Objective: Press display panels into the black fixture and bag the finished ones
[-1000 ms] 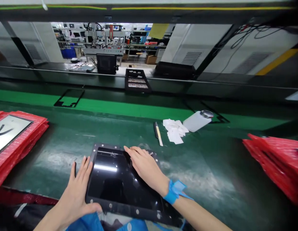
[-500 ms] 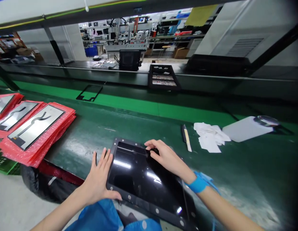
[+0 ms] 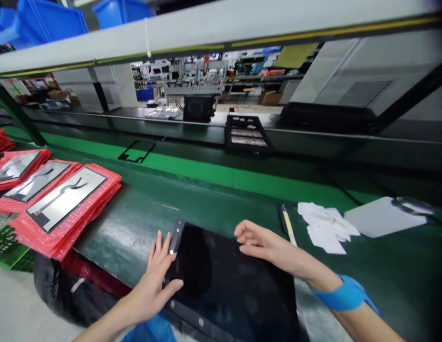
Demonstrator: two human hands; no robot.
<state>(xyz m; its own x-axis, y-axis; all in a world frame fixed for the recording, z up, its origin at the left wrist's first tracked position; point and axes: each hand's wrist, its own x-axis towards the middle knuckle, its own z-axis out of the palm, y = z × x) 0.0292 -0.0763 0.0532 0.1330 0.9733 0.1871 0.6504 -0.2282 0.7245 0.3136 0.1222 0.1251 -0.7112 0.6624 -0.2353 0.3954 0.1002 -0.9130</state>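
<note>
A glossy black panel (image 3: 235, 289) lies over a black frame (image 3: 187, 313) with round silver dots along its border. Its far and right edges now cover that side of the frame, so the panel looks tilted up there. My right hand (image 3: 258, 241), with a blue wrist band, has its fingers curled at the panel's far edge, the thumb on the near side. My left hand (image 3: 158, 275) rests on the left end of the frame, fingers and thumb spread. The fingertips of the right hand are partly hidden.
Red bubble-wrap pouches (image 3: 92, 209) with display panels are stacked at left. A cutter knife (image 3: 287, 223), crumpled white wipes (image 3: 326, 228) and a white bottle (image 3: 378, 217) lie at right. Farther back are a thin black frame (image 3: 137, 151) and a black tray (image 3: 247, 133).
The panel's light reflections are gone, and its far side now hides the frame's dots there. My right hand has shifted slightly right. The head view has tilted upward.
</note>
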